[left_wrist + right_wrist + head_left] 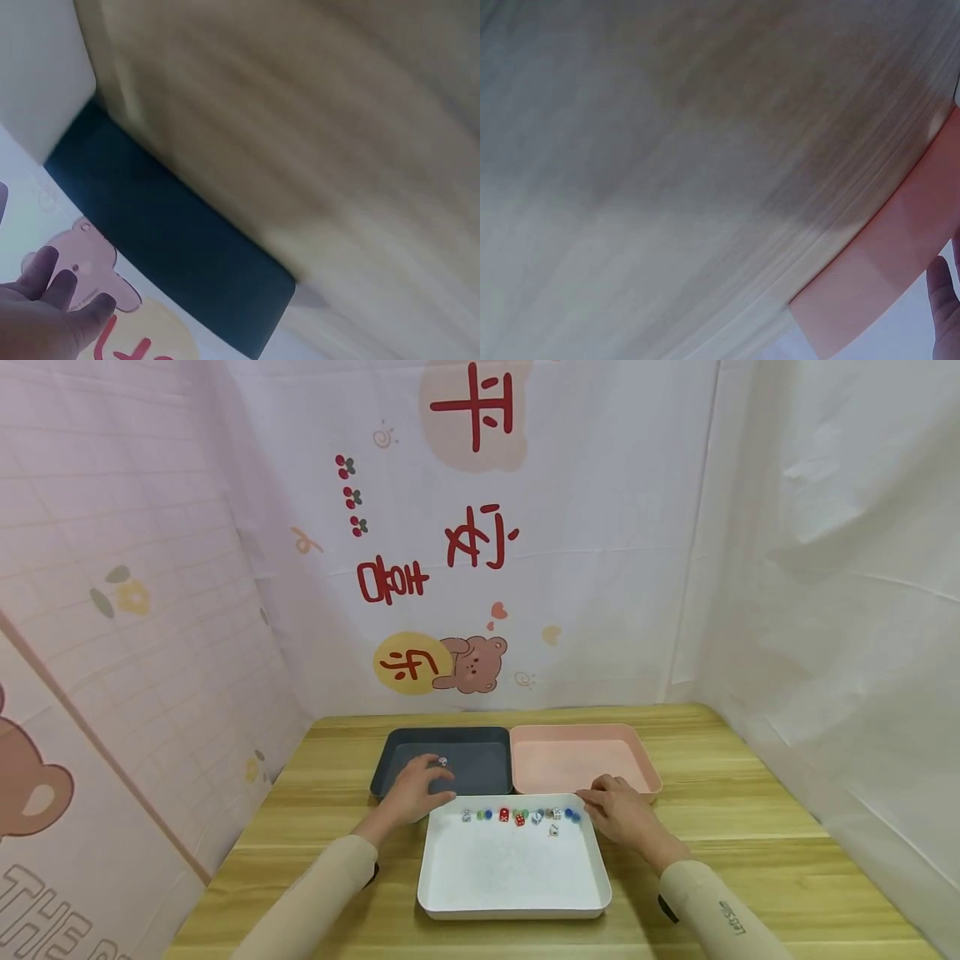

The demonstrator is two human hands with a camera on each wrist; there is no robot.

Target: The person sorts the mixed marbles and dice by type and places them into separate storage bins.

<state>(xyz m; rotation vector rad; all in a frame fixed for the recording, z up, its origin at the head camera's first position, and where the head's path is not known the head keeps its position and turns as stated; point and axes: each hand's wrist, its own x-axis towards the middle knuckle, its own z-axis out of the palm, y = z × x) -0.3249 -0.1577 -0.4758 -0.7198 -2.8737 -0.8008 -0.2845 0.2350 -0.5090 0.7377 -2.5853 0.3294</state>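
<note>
My left hand (408,789) is over the near side of the dark grey tray (480,732), fingers and thumb spread apart. A small pale die (442,762) shows right by its fingertips. In the left wrist view, the fingers (64,289) are parted with nothing between them. My right hand (624,812) is at the back right corner of the white tray (517,881), fingers loosely bent, fingertips close to blue beads (572,816). Red dice (504,815), pale dice (554,831) and green beads (481,815) lie along that tray's back side.
A pink tray (577,760) stands beside the dark tray, both behind the white one. The trays sit on a wood-grain table (750,827). Printed white cloth (600,568) hangs behind and along both sides.
</note>
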